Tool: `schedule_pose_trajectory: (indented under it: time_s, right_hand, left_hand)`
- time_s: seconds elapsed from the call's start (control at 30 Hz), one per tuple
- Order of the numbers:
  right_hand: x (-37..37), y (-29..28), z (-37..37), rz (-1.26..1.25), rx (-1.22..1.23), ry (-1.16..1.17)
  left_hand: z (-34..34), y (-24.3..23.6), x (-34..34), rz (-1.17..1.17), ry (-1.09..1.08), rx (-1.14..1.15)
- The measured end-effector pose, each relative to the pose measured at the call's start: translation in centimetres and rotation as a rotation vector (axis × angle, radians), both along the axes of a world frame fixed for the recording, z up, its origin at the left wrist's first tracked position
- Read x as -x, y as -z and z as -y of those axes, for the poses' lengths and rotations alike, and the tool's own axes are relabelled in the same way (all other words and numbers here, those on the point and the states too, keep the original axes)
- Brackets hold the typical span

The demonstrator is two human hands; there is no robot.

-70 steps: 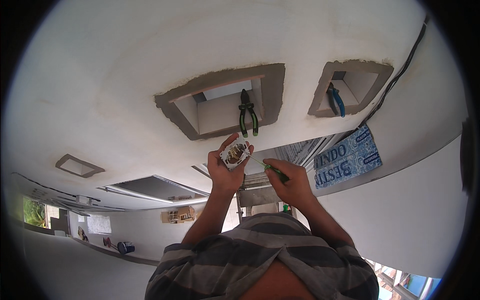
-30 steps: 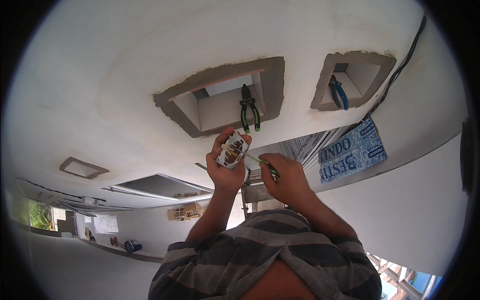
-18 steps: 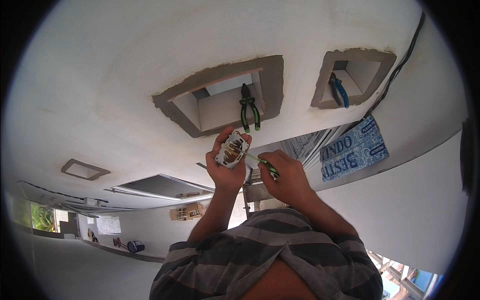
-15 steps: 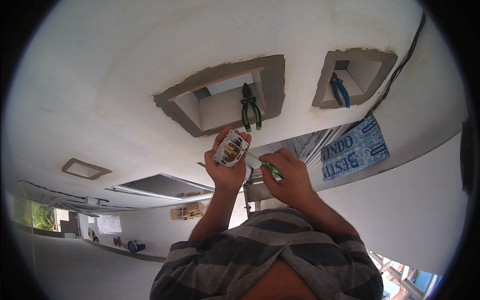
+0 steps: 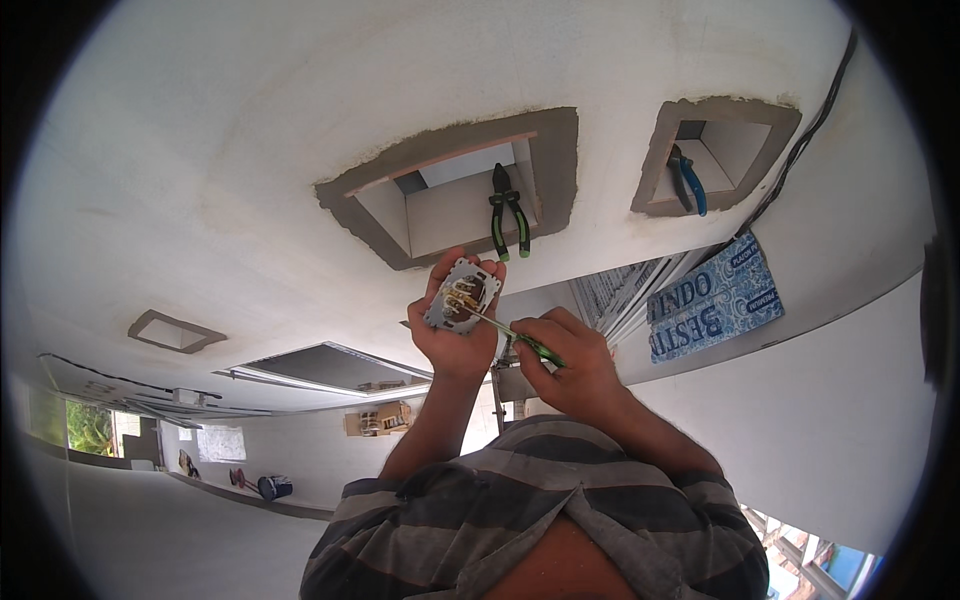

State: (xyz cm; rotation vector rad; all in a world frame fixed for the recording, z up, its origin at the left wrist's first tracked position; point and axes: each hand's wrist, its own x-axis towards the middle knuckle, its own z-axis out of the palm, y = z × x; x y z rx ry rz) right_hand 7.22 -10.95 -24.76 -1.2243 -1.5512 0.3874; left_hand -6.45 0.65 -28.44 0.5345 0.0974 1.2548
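In front of my chest, my left hand (image 5: 452,340) is closed around an electrical socket insert (image 5: 463,297) with a grey metal frame and light-coloured inner parts facing me. My right hand (image 5: 572,352) grips the green handle of a screwdriver (image 5: 541,349). The screwdriver's thin shaft slants up to the left, and its tip reaches the inner parts of the insert. Just above my left fingers, combination pliers (image 5: 508,215) with black and green handles rest in a framed recess (image 5: 548,180), their handle ends jutting over its lower edge.
Blue-handled pliers (image 5: 688,180) sit in a smaller recess (image 5: 652,196) to the right. Below it are a blue printed sheet (image 5: 715,300) and a black cable (image 5: 800,145) running along the wall. At the lower left are a cardboard box (image 5: 378,420) and a dark bucket (image 5: 274,487).
The screwdriver tip has moved lower on the insert, and my right hand has shifted slightly down and right. The insert has turned slightly in my left hand. The whole view has shifted a little.
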Motion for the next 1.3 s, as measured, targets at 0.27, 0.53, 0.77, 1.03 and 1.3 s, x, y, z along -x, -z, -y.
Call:
schedule_pose_trajectory:
  time_s: [0.27,0.53,0.77,1.03,1.3]
  right_hand:
    - [-0.2,0.1,-0.2,0.097,-0.031,0.011]
    - [-0.2,2.0,-0.4,0.048,0.166,0.0]
    - [-2.0,4.3,0.1,0.004,0.117,0.077]
    - [-4.5,9.8,2.2,-0.22,0.375,0.118]
    - [-4.8,10.3,2.9,-0.245,0.43,0.11]
  left_hand:
    - [-0.1,0.2,-0.2,-0.025,-0.002,-0.019]
    - [-0.1,1.4,-0.5,-0.127,-0.01,0.095]
    - [-1.7,0.4,-0.5,-0.431,-0.094,-0.017]
    - [-8.4,-1.3,-0.7,-1.384,-0.856,-0.81]
    - [-11.4,-0.8,-1.1,-1.701,-0.863,-0.828]
